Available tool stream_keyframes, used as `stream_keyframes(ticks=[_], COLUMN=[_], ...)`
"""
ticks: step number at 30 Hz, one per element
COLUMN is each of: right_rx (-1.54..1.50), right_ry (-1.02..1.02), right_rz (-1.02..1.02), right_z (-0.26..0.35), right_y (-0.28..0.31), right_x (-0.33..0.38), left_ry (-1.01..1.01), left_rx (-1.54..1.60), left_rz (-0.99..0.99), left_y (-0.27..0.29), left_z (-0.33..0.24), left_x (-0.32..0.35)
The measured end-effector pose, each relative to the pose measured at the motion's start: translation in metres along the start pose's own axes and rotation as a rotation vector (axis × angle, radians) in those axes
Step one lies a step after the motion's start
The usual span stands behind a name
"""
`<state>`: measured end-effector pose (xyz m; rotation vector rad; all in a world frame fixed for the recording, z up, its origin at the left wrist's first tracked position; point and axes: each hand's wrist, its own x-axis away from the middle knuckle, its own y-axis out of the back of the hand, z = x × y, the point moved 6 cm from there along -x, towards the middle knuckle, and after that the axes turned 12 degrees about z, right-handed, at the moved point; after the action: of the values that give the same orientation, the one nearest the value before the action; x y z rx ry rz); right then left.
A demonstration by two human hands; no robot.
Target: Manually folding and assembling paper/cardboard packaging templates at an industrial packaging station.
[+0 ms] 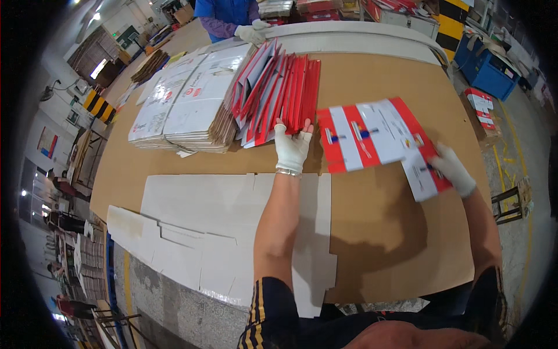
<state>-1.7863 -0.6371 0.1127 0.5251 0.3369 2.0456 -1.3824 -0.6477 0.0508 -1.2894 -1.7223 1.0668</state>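
Observation:
My right hand (455, 170), in a white glove and slightly blurred, grips the right end of a red-and-white printed flat carton (378, 136). The carton hangs over the brown table, with one white flap turned down near my fingers. Fingers apart and bare at the tips, my left hand (292, 148) rests against the near end of a row of folded red-and-white cartons (290, 87). These stand on edge, leaning together. To their left lies a strapped bundle of white flat cartons (186, 96).
A flat white cardboard sheet (232, 227) lies on the brown table (383, 256) under my left forearm. Across the table stands a co-worker in blue (224, 14) with white gloves. A blue bin (485, 67) and a small stool (512, 200) are on the right.

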Motion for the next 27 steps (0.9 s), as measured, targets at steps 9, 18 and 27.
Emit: stream_keyframes(ticks=[9, 18, 27], right_rx=[-0.12, 0.744, 0.987], right_ry=[0.134, 0.986, 1.309], right_rz=[-0.058, 0.674, 0.695], right_z=[0.076, 0.123, 0.103], right_y=[-0.144, -0.3, -0.35], right_x=[-0.264, 0.036, 0.173], left_ry=[0.148, 0.171, 0.37], left_rx=[0.163, -1.474, -2.44], left_rz=[0.088, -0.008, 0.057], left_y=[0.002, 0.013, 0.035], left_z=[-0.016, -0.147, -0.114], left_x=[0.009, 0.28, 0.4])
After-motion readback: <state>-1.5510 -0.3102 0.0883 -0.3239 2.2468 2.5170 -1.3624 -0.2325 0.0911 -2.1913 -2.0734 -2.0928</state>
